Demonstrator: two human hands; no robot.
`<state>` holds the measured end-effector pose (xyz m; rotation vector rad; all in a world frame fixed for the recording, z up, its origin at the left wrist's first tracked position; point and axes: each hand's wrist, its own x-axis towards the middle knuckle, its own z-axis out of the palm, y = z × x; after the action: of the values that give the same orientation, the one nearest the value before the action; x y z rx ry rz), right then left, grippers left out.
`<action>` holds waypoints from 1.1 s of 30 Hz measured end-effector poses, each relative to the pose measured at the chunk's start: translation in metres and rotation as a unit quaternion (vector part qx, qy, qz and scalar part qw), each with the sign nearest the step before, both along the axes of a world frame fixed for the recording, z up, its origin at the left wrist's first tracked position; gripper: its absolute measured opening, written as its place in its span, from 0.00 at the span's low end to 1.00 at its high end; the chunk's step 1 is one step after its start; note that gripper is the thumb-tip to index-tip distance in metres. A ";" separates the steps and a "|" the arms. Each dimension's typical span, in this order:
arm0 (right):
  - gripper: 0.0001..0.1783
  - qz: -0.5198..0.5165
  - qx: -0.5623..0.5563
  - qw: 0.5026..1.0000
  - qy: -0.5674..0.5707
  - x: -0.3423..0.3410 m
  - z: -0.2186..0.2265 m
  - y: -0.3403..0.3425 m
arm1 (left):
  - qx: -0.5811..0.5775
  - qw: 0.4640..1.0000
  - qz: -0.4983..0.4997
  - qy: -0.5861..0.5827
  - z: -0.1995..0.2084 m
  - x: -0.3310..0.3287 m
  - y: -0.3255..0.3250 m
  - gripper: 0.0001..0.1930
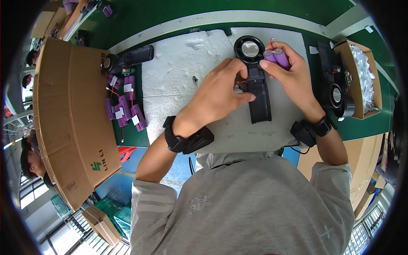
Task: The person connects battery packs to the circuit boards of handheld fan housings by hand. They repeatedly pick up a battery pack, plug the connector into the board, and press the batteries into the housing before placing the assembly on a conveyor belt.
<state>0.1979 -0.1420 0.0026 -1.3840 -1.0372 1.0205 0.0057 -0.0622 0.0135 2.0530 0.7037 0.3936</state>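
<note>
A black handheld fan housing [260, 106] lies on the foam sheet in front of me, its round head with a silvery disc pointing away. My left hand [216, 93] grips the housing from the left, thumb and fingers around its handle. Beside that hand, a small part with reddish wires is partly hidden at the handle's left side. My right hand [294, 78] holds a purple battery pack [280, 58] of two cells just right of the fan head. A short red wire with a white connector sticks up from the pack.
White foam sheeting [174, 80] covers the bench middle. To the left are several purple battery packs [124, 104], a black fan piece [138, 55] and a large cardboard box [76, 114]. More fan parts [333, 87] and a carton of white packets [374, 108] stand right. Another person's arm shows upper left.
</note>
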 end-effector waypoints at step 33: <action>0.22 0.047 0.193 0.920 -0.338 -0.020 -0.013 0.000 | -0.108 0.980 -0.116 -0.123 -0.019 -0.004 0.037 0.16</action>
<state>0.1783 -0.1415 -0.0105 -1.3802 -1.7206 0.3450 0.0020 -0.0255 -0.0052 1.8169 0.3365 0.4089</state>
